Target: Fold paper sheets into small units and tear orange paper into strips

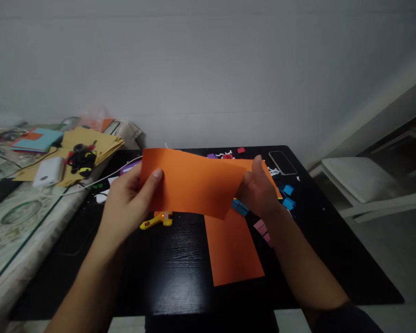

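Note:
A piece of orange paper (190, 182) is held up above the black table, slightly curved, with its lower right corner hanging down. My left hand (130, 192) pinches its left end, thumb on the front face and fingers behind. At the right end, my right hand (260, 189) has its thumb raised away from the paper; its fingers are partly hidden at the edge. Beneath lies another orange sheet (232, 249) on the table. A yellow glue gun (157, 219) with a small lit red light rests below my left hand, partly covered by the held paper.
Blue paper squares (289, 190), pink pieces (263, 231) and white scraps lie on the black table (180, 286). A phone (282, 163) sits at the far right corner. At left are a white power bank (49, 171) with a cable and brown envelopes (106, 138). A white chair (353, 178) stands right.

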The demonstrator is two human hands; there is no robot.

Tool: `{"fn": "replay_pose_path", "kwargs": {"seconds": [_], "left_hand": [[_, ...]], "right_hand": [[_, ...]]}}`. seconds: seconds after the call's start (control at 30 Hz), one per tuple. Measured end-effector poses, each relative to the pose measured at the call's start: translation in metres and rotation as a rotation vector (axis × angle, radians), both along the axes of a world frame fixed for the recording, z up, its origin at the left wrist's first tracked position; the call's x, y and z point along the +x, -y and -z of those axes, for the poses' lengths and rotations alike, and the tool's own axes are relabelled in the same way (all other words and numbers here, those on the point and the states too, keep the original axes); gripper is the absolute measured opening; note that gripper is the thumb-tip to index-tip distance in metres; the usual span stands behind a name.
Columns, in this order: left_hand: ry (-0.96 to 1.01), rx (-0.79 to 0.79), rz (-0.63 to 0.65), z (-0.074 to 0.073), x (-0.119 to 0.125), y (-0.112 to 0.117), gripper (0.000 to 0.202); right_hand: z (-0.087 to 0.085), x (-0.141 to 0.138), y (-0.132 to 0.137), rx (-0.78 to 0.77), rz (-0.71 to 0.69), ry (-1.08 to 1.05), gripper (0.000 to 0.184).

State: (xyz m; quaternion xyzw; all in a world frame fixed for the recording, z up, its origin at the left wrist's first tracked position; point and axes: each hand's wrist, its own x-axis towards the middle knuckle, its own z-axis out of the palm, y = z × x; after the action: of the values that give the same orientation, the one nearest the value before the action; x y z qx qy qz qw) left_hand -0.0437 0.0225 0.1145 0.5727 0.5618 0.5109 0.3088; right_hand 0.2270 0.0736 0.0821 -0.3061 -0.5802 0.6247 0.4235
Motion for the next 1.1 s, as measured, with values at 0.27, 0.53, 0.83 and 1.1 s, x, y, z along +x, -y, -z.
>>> {"fn": "replay_pose_path", "kwargs": {"seconds": [0.27,0.53,0.83,1.1], "left_hand": [[0.243,0.002,0.124,0.010,0.009,-0.023,0.048],[0.434,-0.260,0.288,0.011,0.011,-0.027,0.066],[0.104,-0.405,0.879,0.036,0.030,-0.024,0.060],[0.274,-0.473,1.138,0.039,0.033,-0.030,0.082]], "right_hand": [[0.010,0.012,-0.009,0.004,0.263,-0.026,0.036],[0.007,0.025,-0.006,0.122,0.285,-0.006,0.028],[-0.002,0.019,0.009,0.352,0.223,0.161,0.006],[-0.004,0.014,0.013,0.400,0.221,0.199,0.007]]}}
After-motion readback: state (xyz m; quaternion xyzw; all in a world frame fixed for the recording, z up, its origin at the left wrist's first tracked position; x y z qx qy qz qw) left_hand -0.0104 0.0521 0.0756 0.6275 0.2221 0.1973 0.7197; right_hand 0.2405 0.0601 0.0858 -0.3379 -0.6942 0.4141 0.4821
